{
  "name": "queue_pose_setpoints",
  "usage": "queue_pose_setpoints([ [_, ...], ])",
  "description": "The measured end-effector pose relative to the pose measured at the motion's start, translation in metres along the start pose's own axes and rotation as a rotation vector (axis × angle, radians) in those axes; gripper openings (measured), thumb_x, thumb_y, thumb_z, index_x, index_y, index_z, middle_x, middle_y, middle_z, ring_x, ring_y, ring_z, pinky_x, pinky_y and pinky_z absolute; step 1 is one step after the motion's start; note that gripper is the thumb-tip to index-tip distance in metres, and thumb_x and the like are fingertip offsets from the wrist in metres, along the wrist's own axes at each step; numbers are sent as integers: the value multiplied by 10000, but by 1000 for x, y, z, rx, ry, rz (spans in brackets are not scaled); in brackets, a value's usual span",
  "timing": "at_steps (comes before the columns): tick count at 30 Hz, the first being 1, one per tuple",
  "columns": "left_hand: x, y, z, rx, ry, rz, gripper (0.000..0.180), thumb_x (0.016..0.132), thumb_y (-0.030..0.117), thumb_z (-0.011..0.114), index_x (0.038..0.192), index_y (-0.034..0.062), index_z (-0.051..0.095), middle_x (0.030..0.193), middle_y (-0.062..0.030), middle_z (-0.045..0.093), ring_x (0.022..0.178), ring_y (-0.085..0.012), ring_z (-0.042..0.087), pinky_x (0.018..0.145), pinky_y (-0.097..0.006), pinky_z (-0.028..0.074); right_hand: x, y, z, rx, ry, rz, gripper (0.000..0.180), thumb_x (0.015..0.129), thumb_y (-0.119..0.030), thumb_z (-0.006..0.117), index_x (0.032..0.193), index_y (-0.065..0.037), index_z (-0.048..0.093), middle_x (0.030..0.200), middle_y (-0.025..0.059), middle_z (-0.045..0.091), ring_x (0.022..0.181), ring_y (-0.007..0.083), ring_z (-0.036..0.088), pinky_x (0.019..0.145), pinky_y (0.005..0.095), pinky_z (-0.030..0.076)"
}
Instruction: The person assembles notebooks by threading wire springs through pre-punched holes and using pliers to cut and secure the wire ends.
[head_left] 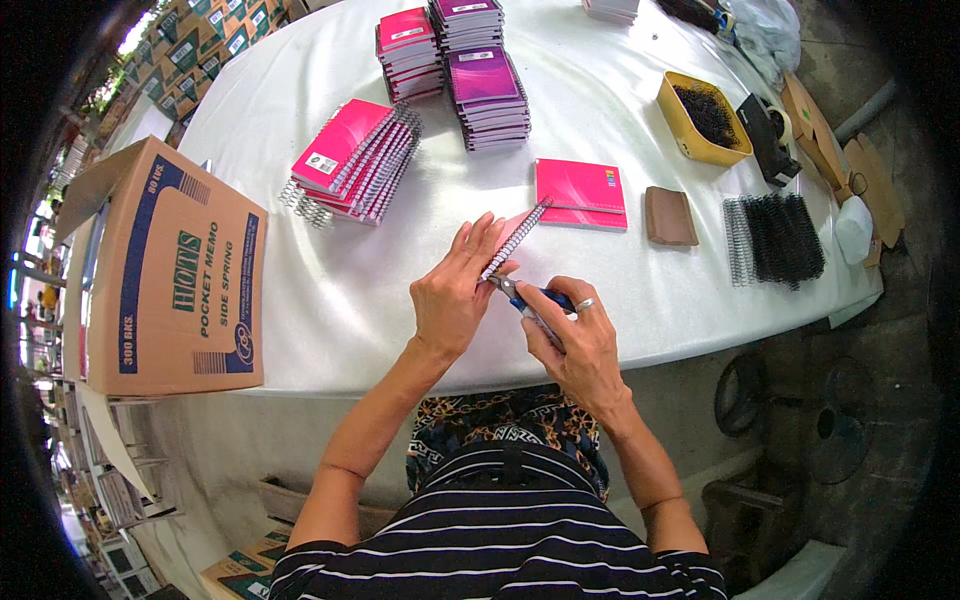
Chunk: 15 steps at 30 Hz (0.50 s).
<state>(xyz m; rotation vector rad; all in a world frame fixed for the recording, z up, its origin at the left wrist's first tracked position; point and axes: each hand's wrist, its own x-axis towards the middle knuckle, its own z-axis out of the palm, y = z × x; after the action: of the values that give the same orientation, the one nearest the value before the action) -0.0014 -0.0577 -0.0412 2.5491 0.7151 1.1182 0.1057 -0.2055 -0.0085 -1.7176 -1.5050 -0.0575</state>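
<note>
Over the white table's [330, 300] near edge, your left hand [452, 292] wraps a pink spiral notebook [517, 240], fingers raised along its wire spine, while your right hand [575, 345], wrist bent inward, grips blue-handled pliers [525, 298] at the coil's lower end.

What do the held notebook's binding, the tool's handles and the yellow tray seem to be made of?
The spiral binding looks like thin, shiny metal wire, seen as evenly spaced coils. The pliers in the right hand have blue handles, probably plastic or rubber sleeves over grey metal. The yellow tray looks like smooth moulded plastic with a uniform colour.
</note>
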Motion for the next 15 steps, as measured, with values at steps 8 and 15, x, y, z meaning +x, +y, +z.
queue_pose_setpoints([
  [8, 1, -1, -13, 100, 1, 64, 531, 819, 299, 723, 1320, 187, 588, 1303, -35, 613, 1096, -301, 648, 732, -342, 584, 22, 2, -24, 893, -460, 661, 274, 949, -135, 577, 1199, -40, 636, 838, 82, 594, 691, 135, 566, 593, 275, 475],
  [15, 44, -24, -54, 217, 111, 198, 551, 787, 265, 736, 1319, 214, 600, 1293, -8, 622, 1146, -304, 617, 919, -393, 519, 29, 32, -30, 525, -320, 448, 268, 967, -157, 564, 1184, -25, 650, 877, 73, 613, 722, 123, 576, 623, 269, 499],
])
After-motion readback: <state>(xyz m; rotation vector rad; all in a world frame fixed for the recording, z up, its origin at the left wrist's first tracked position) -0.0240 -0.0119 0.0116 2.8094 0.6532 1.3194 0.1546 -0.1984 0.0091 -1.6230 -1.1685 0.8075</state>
